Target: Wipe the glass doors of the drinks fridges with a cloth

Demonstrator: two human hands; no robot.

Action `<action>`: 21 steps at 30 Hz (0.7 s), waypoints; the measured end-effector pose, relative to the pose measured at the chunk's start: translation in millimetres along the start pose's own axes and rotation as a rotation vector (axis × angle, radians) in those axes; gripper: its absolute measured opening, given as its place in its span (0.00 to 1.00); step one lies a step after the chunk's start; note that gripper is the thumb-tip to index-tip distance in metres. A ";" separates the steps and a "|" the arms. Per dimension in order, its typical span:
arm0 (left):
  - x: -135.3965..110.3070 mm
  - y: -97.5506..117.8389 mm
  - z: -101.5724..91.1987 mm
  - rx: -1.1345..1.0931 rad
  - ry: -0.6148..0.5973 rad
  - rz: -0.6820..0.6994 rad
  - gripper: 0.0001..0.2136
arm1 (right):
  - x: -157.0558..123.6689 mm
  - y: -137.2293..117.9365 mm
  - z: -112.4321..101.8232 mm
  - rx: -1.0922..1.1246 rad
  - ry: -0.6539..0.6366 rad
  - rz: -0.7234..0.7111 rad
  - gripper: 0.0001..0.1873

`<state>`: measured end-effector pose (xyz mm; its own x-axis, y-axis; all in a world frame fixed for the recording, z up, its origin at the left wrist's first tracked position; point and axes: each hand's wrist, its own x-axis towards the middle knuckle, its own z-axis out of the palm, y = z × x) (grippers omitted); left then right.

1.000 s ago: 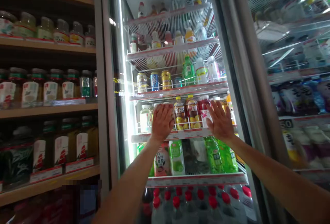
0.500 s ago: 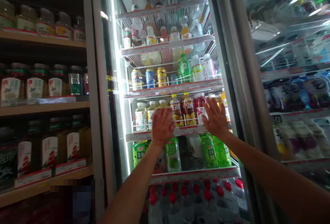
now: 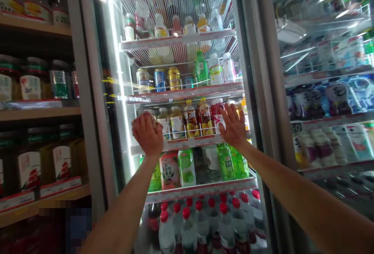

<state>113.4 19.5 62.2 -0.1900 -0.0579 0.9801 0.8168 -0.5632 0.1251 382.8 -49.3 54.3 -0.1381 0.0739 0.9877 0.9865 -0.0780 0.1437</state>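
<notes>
Behind our left fingers [image 3: 143, 127] and right fingers [image 3: 231, 117] we see a cooler shelf [image 3: 193, 142], with two yellow-capped bottles [image 3: 205, 119] standing in the gap between them. Above our fingers, a wire shelf [image 3: 189, 91] carries three cans [image 3: 159, 80] and a green bottle [image 3: 201, 70]. Below our fingers, a lower shelf [image 3: 201, 190] bears a pink container [image 3: 170, 173] beside green containers [image 3: 186, 169]. Well left of our left fingers, we see wooden shelves [image 3: 37, 114] lined with lidded jars [image 3: 30, 82].

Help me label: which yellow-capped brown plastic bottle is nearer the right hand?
The right yellow-capped bottle, between its twin and a red plastic bottle; the twin stands farther from the right hand.
</notes>
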 end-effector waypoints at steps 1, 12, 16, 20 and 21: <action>-0.7 -1.4 -1.4 0.008 0.013 -0.058 0.25 | 0.1 -0.4 -0.1 -0.001 -0.005 0.008 0.30; -11.5 -27.9 -14.2 0.029 -0.078 0.254 0.24 | -0.9 2.1 0.0 0.002 0.025 -0.031 0.28; -17.4 -26.7 -20.7 0.109 0.004 0.036 0.26 | -1.5 0.3 -0.3 0.002 0.029 -0.021 0.29; -52.7 50.6 1.9 -0.018 -0.214 0.546 0.23 | -1.9 2.1 -0.1 -0.005 0.036 -0.033 0.29; -58.3 62.5 6.2 -0.038 -0.233 0.638 0.22 | -1.9 2.8 0.1 -0.007 0.039 -0.037 0.29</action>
<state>178.9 -7.2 13.8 0.4482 -0.2119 0.8685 0.7097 -0.5064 -0.4898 385.9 -49.5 52.8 -0.1782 0.0386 0.9832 0.9800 -0.0833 0.1808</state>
